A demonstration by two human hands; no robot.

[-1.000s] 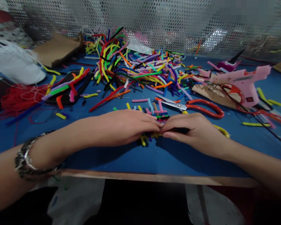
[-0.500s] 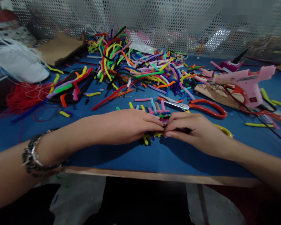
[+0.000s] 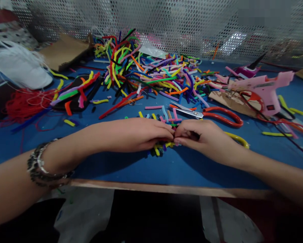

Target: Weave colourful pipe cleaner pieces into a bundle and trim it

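Observation:
Short cut pieces of pipe cleaner (image 3: 156, 151) in yellow, blue and other colours lie under and between my hands. My left hand (image 3: 138, 135) lies low over them, palm down, its fingers together and bent at the tips around some pieces; most are hidden. From the other side my right hand (image 3: 202, 135) comes in with thumb and fingers pinched. Its fingertips meet those of my left hand, and whatever is in the pinch is hidden. Just beyond the hands are more short pieces, among them a pink one (image 3: 152, 107). Scissors with red handles (image 3: 223, 116) lie behind my right hand.
A big heap of coloured pipe cleaners (image 3: 151, 72) fills the back middle. To the right lie a pink glue gun (image 3: 270, 89) with cables and a yellow handle loop (image 3: 238, 139). Red thread (image 3: 27, 104) lies left, near a white bundle (image 3: 22, 67). A perforated metal screen (image 3: 186, 30) stands behind.
Both hands have moved slightly, the right one a little to the left with its pinch drawn in. The fingertips still meet over the pieces. Things on the table lie as before.

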